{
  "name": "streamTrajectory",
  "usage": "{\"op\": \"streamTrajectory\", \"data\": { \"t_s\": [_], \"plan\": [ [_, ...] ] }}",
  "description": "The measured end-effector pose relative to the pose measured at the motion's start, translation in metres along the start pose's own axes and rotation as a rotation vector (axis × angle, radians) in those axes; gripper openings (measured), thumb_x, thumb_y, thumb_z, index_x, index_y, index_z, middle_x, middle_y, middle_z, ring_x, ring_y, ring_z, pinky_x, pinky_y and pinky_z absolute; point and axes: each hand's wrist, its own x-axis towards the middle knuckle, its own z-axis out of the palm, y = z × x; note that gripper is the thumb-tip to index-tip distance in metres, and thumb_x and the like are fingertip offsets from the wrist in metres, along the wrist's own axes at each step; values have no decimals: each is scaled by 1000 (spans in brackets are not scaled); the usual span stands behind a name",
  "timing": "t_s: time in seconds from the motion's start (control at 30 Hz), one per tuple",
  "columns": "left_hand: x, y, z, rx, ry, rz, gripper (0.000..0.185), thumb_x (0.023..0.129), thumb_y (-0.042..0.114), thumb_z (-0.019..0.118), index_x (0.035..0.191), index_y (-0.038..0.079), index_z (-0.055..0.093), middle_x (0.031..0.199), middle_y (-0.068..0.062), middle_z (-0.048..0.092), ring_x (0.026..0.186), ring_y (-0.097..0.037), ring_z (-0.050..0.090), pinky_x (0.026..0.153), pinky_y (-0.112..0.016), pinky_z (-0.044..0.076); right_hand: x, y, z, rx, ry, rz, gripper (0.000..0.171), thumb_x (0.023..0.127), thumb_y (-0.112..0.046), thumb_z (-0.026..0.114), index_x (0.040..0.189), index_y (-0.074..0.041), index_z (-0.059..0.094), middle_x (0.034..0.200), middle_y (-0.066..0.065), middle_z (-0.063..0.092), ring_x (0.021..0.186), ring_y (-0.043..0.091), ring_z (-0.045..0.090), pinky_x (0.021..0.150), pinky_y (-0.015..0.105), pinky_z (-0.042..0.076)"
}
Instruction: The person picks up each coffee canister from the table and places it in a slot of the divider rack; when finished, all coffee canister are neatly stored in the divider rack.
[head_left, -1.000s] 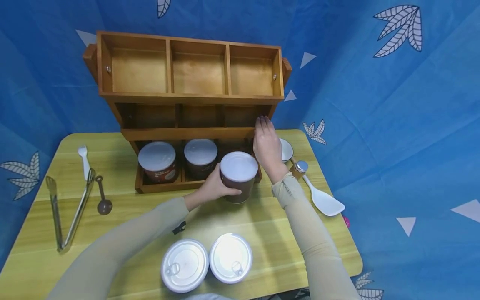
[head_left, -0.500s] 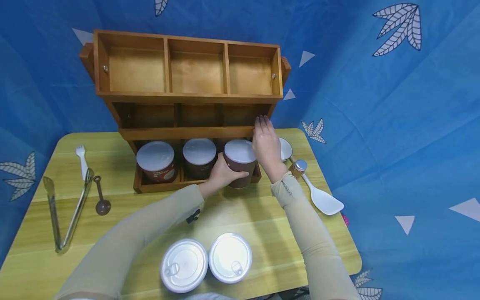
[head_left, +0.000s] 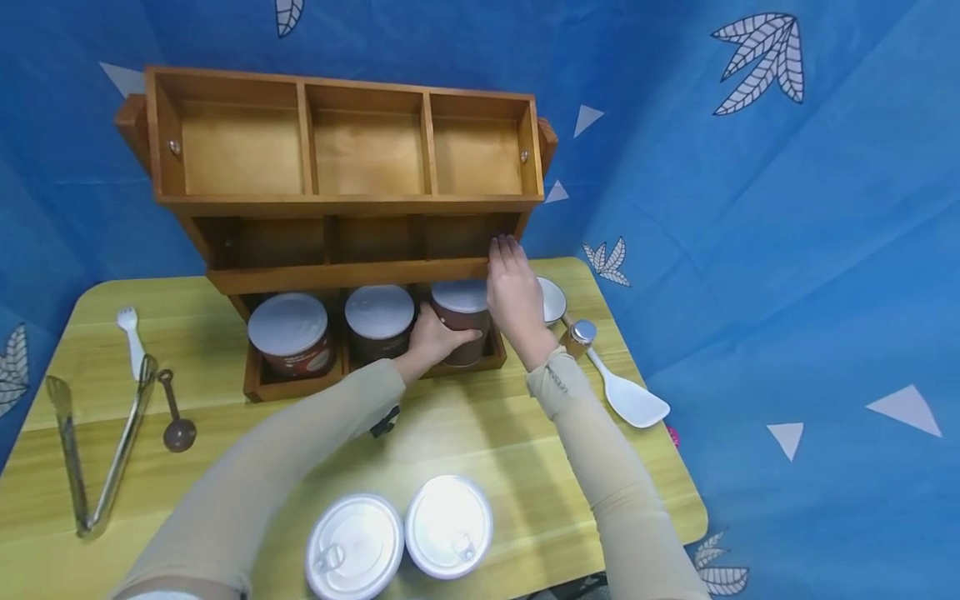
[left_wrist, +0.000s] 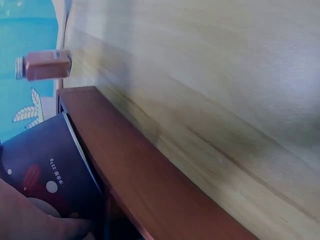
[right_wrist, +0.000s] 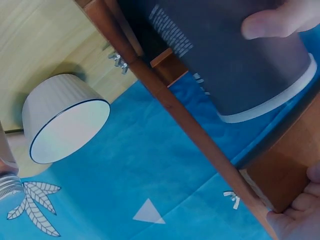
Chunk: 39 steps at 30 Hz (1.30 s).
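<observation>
Two arms are seen from the head view, each covered to the wrist by a close-fitting long sleeve of pale beige, smooth fabric. The left sleeve (head_left: pixel 247 492) carries a small dark clip or tab on its underside near the forearm. The right sleeve (head_left: pixel 600 467) bears a short line of small dark lettering just behind the cuff; its wording cannot be read. Both hands, the left hand (head_left: pixel 429 340) and the right hand (head_left: pixel 513 300), are bare, without gloves, rings or a watch.
</observation>
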Motion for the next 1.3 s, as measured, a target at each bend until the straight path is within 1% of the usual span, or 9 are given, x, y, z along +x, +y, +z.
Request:
{"op": "streamTrajectory", "data": {
  "t_s": [0.37, 0.6, 0.73, 0.83, 0.9, 1.0, 1.1, 1.17, 1.3],
  "plan": [
    [10, -3, 4, 53, 30, 38, 109, 73, 36, 85, 149, -6, 20, 148, -26, 39, 135, -38, 45, 115, -45, 40, -2, -4, 0, 24, 30, 8, 40, 100, -7, 44, 136, 8, 52, 140, 23, 56, 136, 33, 49, 118, 38, 38],
    [2, -21, 4, 59, 4, 46, 111, 73, 34, 85, 150, -5, 16, 150, -26, 35, 138, -39, 41, 116, -47, 38, -1, -10, -1, 38, 30, -4, 40, 101, -8, 45, 136, 8, 52, 140, 23, 56, 136, 34, 49, 118, 39, 39],
    [-3, -24, 2, 49, -8, 34, 109, 76, 32, 84, 152, -2, 14, 152, -25, 34, 140, -39, 39, 117, -49, 37, 1, -12, -1, 44, 22, -5, 40, 101, -8, 45, 136, 8, 51, 141, 23, 55, 137, 34, 48, 119, 38, 37],
    [-9, -22, -3, 36, -46, 55, 107, 79, 29, 82, 155, 2, 11, 155, -23, 30, 143, -38, 36, 119, -50, 35, 2, -11, -1, 49, 13, 3, 40, 101, -8, 45, 137, 7, 51, 142, 23, 55, 138, 33, 47, 120, 37, 36],
    [-14, -19, -9, 19, -88, 86, 107, 80, 26, 81, 155, 3, 10, 156, -23, 29, 144, -38, 35, 119, -50, 33, 2, -10, 0, 48, 4, 5, 40, 101, -8, 45, 138, 7, 51, 142, 22, 54, 138, 33, 47, 120, 37, 35],
    [-26, -16, -22, 25, -201, 145, 104, 80, 26, 81, 155, 2, 13, 156, -23, 31, 143, -38, 36, 119, -51, 34, 1, -7, 0, 41, -9, 12, 40, 101, -8, 45, 138, 7, 51, 142, 22, 54, 138, 33, 47, 120, 37, 35],
    [-44, -17, -42, 133, -347, 165, 101, 82, 36, 79, 155, 2, 18, 155, -22, 35, 141, -38, 39, 116, -52, 37, 1, -4, 1, 39, -13, 28, 40, 101, -9, 45, 138, 6, 51, 142, 21, 54, 138, 32, 47, 119, 37, 37],
    [-61, -21, -61, 223, -418, 187, 99, 83, 41, 77, 155, 2, 21, 156, -22, 36, 141, -39, 40, 115, -53, 38, 1, -3, 0, 46, -13, 33, 40, 101, -9, 45, 138, 6, 51, 143, 21, 54, 138, 32, 47, 119, 38, 37],
    [-93, -42, -101, 342, -431, 251, 97, 82, 40, 79, 155, 5, 25, 157, -20, 35, 140, -41, 40, 114, -57, 37, 0, -3, 0, 45, -21, 26, 40, 101, -8, 45, 138, 7, 50, 143, 22, 54, 138, 33, 47, 119, 38, 36]
  ]
}}
